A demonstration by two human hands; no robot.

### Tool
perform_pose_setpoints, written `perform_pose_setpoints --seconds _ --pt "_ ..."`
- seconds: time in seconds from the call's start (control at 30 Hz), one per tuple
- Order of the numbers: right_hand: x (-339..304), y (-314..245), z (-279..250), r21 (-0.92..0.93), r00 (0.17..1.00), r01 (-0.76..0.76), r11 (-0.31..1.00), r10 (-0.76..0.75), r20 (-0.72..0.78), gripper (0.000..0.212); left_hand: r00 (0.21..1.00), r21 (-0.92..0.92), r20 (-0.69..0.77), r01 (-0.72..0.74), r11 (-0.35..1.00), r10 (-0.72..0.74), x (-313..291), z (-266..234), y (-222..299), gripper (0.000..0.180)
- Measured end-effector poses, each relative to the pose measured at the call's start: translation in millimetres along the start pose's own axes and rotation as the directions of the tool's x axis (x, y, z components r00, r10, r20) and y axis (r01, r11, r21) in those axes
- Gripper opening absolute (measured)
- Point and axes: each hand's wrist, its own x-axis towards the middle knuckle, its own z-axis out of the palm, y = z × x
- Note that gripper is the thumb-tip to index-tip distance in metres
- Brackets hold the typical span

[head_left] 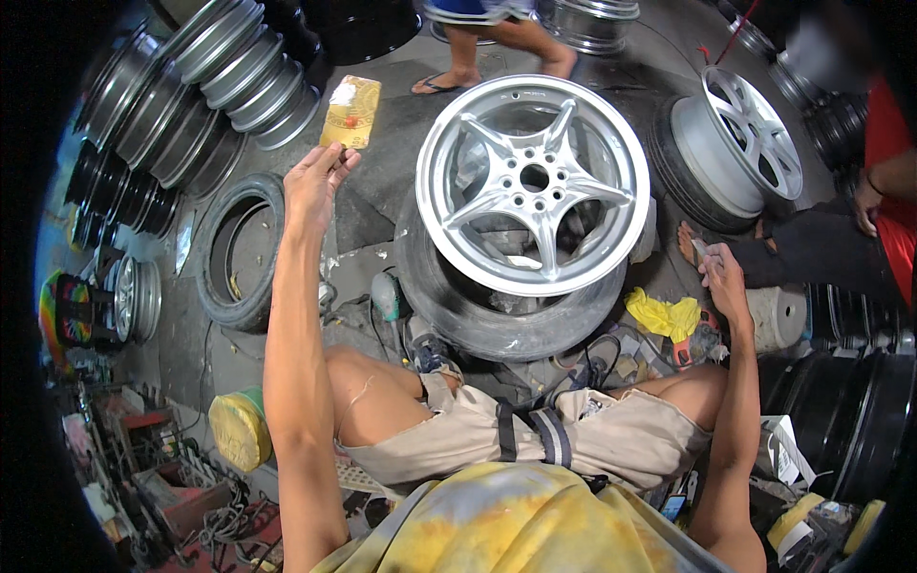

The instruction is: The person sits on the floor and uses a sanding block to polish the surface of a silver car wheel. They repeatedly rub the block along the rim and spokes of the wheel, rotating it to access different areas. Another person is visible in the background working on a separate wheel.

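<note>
My left hand (pixel 323 174) is raised at the upper left, its fingertips pinching the lower edge of a yellow card (pixel 351 119). A white smear and a small red-orange dab lie on that card. In front of me a silver alloy wheel (pixel 556 196), with star-shaped spokes, rests face up on a grey tire (pixel 501 332). My right hand (pixel 724 275) is off to the right of the wheel, fingers closed around a small, thin, pale piece (pixel 700 248). What kind of piece it is I cannot make out. Neither hand touches the wheel.
A loose tire (pixel 215 253) lies at left, below stacked rims (pixel 234 76). Another wheel with its tire (pixel 731 143) leans at right, near a person in red (pixel 893 181). Someone's legs (pixel 492 48) are beyond the wheel. A yellow cloth (pixel 662 313) and power tool (pixel 702 346) lie by my right knee.
</note>
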Motion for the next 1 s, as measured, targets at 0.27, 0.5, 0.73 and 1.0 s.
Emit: perform_pose_setpoints --seconds 0.27,0.5,0.73,1.0 --pt "-11 -95 34 -0.132 0.973 0.21 0.969 -0.22 -0.065 0.011 0.959 0.093 0.264 0.081 0.992 -0.103 -42 69 12 0.019" --pt "-25 -204 110 -0.037 0.855 0.498 0.867 -0.497 -0.147 0.009 0.906 0.088 0.368 0.188 0.978 -0.208 -64 105 6 0.018" --pt "-9 -262 163 0.125 0.78 0.609 0.784 -0.561 -0.278 0.011 0.895 0.035 0.408 0.18 0.983 -0.179 -69 107 5 0.019" --pt "2 -275 187 0.268 0.855 0.513 0.815 -0.461 -0.235 0.01 0.897 -0.104 0.438 0.112 0.988 -0.055 -79 105 14 0.019"
